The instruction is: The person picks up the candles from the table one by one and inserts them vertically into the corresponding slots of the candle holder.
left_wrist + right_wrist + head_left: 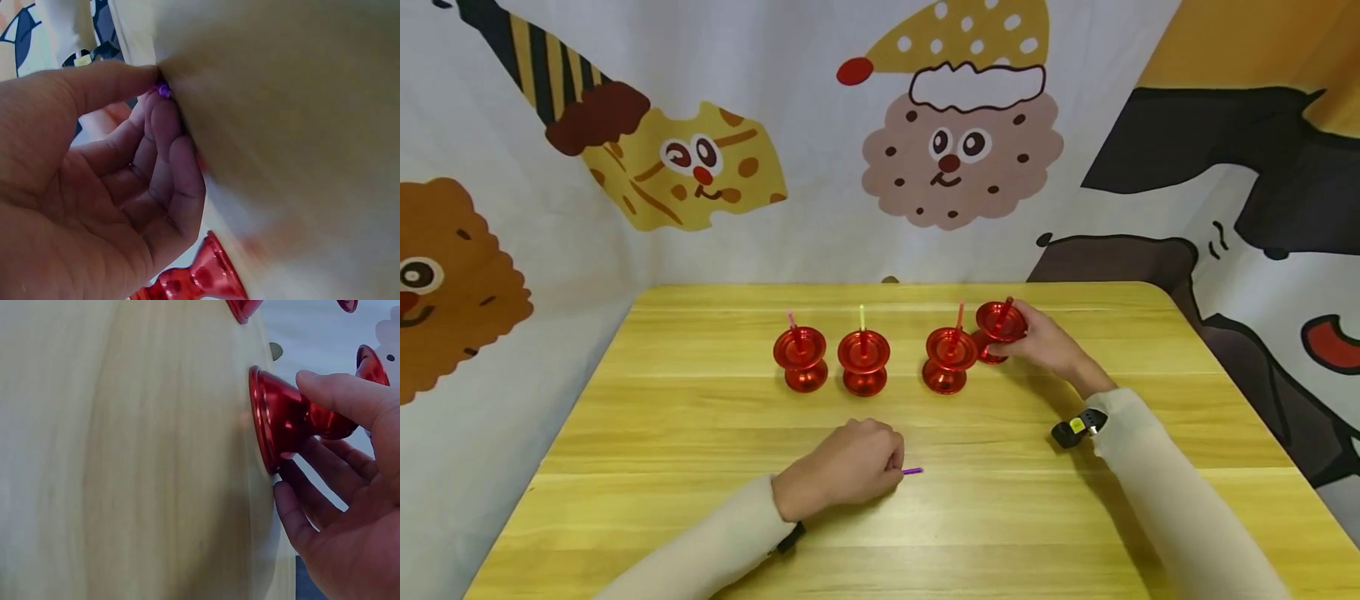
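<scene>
My left hand (853,467) is low over the table, thumb and fingertips pinching a thin purple stick (913,471) that pokes out to the right. In the left wrist view, the purple stick (164,90) shows between thumb tip and index finger. At the right end of a row, my right hand (1045,340) grips a shiny red candle holder (988,315) with a dark red stick (1004,311) in its cup. The right wrist view has the thumb on one side of this holder (281,415) and the fingers on the other, its base at the tabletop.
Left of the held one stand three more red candle holders: one with a pink stick (791,319), one with a yellow-green stick (862,317), one with a red-orange stick (960,315). A cartoon-printed curtain (820,242) hangs behind the wooden table (700,467).
</scene>
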`<state>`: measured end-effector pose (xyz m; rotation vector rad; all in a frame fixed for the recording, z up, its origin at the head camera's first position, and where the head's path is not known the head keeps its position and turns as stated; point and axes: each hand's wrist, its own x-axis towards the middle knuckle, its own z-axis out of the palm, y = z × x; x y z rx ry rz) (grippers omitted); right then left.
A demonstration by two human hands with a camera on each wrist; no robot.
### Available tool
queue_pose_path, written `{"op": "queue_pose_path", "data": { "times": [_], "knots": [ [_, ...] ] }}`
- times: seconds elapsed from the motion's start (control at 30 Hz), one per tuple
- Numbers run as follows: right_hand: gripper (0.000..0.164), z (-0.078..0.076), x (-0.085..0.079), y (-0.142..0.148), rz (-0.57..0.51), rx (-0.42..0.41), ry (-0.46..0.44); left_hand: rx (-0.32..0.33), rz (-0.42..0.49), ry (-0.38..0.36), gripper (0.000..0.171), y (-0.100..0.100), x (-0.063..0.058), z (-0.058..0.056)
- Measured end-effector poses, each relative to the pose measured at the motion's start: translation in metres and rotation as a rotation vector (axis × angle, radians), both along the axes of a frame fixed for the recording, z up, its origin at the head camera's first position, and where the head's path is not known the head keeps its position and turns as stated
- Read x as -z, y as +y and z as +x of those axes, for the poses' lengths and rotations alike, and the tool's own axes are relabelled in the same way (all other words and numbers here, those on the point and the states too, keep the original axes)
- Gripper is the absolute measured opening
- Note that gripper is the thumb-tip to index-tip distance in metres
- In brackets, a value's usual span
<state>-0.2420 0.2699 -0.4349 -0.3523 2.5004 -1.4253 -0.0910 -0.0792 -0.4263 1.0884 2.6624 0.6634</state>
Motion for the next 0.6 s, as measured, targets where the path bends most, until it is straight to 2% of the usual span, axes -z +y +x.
{"op": "queue_pose_path", "data": {
  "times": [0.13,0.27,0.43,0.6],
  "knots": [
    [0.082,0.000,0.002,0.002,0.015,-0.014,0.004,0.001,-0.028,-0.007,0.023,0.002,-0.002,0.000],
    [0.079,0.002,0.005,0.003,0.033,-0.018,0.018,-0.023,-0.008,-0.010,0.018,0.002,-0.006,-0.002],
    [0.071,0.006,0.005,0.005,0.072,-0.023,0.047,-0.033,0.063,0.044,0.011,0.001,-0.006,-0.008],
    [0.070,0.011,0.004,0.007,0.084,-0.037,0.054,-0.034,0.108,0.099,0.012,0.003,-0.003,-0.010]
  ]
}}
